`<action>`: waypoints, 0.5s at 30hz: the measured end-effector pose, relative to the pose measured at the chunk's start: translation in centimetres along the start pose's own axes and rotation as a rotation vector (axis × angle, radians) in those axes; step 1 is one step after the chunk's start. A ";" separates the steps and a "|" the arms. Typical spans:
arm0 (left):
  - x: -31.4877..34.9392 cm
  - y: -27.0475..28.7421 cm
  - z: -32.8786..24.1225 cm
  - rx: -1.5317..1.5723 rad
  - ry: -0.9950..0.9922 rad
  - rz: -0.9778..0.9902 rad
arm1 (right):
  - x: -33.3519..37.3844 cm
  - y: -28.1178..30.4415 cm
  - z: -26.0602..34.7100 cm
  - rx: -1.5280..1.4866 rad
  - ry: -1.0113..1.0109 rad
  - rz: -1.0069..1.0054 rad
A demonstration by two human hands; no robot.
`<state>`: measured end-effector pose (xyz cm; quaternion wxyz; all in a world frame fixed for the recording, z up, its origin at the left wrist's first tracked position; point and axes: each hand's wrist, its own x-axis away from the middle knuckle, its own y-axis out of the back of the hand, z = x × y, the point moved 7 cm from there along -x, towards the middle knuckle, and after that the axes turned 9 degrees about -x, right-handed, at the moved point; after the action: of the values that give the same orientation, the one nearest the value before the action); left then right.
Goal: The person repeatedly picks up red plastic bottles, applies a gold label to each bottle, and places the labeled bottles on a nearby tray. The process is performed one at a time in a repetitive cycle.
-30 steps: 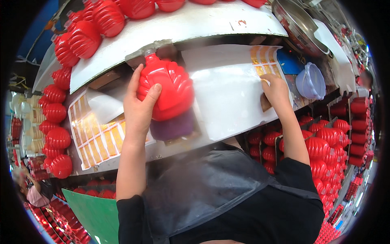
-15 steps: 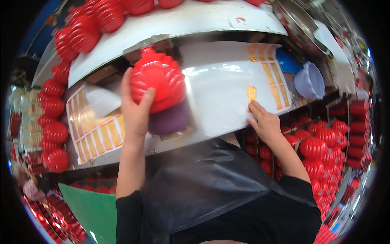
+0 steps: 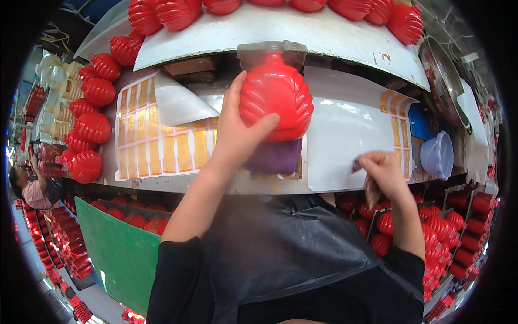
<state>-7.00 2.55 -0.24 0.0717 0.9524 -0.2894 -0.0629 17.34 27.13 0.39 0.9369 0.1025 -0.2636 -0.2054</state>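
Since the earlier frame, the right hand (image 3: 384,171) has been drawn nearer the edge of the glossy white sheet (image 3: 334,135), a small blurred dark scrap (image 3: 372,193) being pinched; the ribbed red plastic bottle (image 3: 278,100) is gripped by the left hand (image 3: 237,132).

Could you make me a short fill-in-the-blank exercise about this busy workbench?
The left hand holds a bottle that is ____ in colour.
The bucket stands to the ____ of that bottle.
The big board at the picture's lower left is coloured ____.

Missing words: red; right; green.
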 end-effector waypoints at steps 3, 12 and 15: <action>-0.3 0.4 -0.5 -0.087 -0.053 -0.020 | -3.2 -1.9 7.0 -0.150 0.005 0.076; -2.9 1.1 -2.5 -0.054 -0.109 -0.014 | -1.3 -12.5 19.4 0.831 1.187 -0.002; -3.9 1.1 -2.9 -0.033 -0.070 -0.048 | -0.6 -14.3 17.9 1.009 1.227 -0.031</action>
<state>-10.32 4.09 3.10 0.0757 0.9550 -0.2678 -0.1025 2.53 13.09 10.84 0.7525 0.6131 0.2398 0.0190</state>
